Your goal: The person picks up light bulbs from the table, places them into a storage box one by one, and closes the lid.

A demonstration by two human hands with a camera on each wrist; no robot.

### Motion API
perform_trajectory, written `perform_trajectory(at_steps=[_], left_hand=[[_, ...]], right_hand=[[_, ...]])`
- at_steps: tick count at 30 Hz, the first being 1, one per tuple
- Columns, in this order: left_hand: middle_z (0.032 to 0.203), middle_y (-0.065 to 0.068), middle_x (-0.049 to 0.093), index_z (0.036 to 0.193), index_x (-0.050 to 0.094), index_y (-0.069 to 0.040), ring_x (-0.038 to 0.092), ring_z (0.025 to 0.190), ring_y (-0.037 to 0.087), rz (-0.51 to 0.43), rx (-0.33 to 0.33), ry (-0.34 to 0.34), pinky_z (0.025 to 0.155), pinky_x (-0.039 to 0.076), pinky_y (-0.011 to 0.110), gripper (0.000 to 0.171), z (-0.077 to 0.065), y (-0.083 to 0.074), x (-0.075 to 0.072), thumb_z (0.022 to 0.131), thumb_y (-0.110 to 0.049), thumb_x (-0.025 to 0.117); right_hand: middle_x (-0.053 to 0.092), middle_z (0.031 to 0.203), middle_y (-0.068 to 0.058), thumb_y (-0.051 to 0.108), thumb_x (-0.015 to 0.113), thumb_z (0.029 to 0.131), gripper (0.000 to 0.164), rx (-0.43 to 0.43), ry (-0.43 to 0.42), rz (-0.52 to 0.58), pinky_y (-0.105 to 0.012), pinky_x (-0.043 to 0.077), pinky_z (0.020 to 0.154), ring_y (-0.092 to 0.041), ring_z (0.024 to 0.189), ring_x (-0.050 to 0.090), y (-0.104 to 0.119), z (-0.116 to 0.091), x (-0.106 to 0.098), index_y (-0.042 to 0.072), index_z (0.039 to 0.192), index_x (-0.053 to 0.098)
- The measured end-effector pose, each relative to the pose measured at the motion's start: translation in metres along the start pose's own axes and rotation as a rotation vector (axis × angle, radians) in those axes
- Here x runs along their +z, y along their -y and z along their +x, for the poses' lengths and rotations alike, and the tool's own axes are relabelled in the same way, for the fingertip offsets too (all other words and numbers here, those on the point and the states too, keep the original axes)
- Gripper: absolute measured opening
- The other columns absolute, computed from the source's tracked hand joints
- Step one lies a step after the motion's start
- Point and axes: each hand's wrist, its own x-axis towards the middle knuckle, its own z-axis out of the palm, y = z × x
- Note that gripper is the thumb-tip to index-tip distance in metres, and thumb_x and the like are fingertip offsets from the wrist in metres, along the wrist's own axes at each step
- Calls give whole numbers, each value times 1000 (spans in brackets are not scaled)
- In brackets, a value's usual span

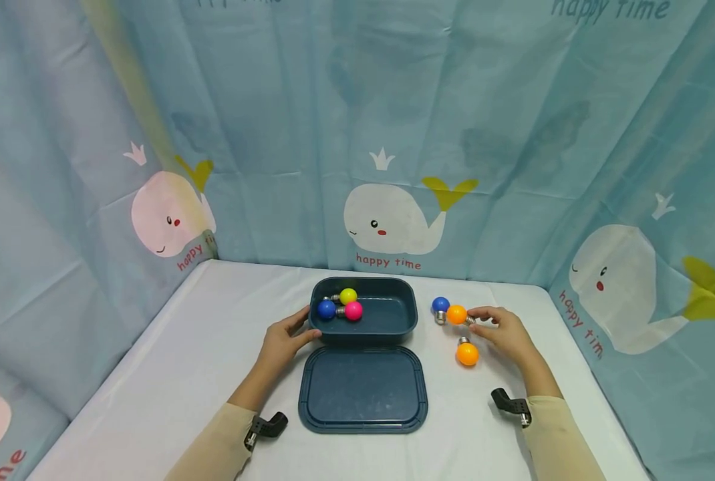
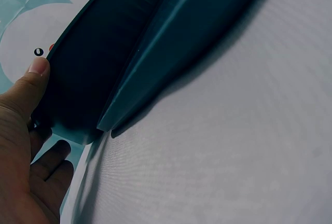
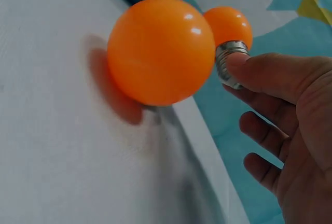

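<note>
My right hand [image 1: 506, 332] pinches the silver screw base of an orange light bulb [image 1: 456, 314] between thumb and fingers; the right wrist view shows this bulb's base [image 3: 226, 68] under the thumb. A blue bulb [image 1: 440, 304] lies beside it, overlapping it in the head view. Another orange bulb [image 1: 468, 354] rests on the table nearer me, large in the right wrist view. My left hand [image 1: 280, 344] grips the left front corner of a dark blue plastic box [image 1: 397, 331], thumb [image 2: 39, 67] at its rim. Inside lie a blue bulb [image 1: 326, 309], a yellow bulb [image 1: 348, 296] and a pink bulb [image 1: 354, 310].
A dark blue lid [image 1: 363, 391] lies flat just in front of the box. White cloth [image 1: 213, 347] covers the table. Blue curtains [image 1: 261, 167] with whale prints stand behind the table and along both sides.
</note>
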Motion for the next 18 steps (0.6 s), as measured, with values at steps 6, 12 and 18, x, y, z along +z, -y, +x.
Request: perform_trajectory(at_steps=[6, 12, 18], left_hand=[[150, 6, 56, 149, 56, -22, 53, 138, 31, 9, -8, 1, 110, 48, 49, 68, 0, -1, 0, 88, -32, 84], [150, 6, 56, 149, 56, -22, 53, 138, 31, 2, -10, -5, 110, 47, 49, 67, -1, 0, -1, 88, -32, 83], [150, 6, 55, 149, 56, -21, 53, 139, 31, 3, 1, -4, 109, 48, 49, 67, -1, -1, 0, 88, -31, 83]], right_hand=[[68, 124, -10, 40, 77, 92, 42, -39, -22, 2, -59, 44, 104, -35, 119, 56, 10, 1, -4, 18, 127, 71], [70, 123, -9, 37, 78, 92, 39, -77, -18, 17, -61, 43, 104, -38, 121, 55, 31, 10, -6, 18, 126, 71], [67, 128, -7, 33, 78, 93, 36, -107, 13, 1, -63, 43, 106, -39, 124, 55, 55, 19, -8, 20, 126, 72]])
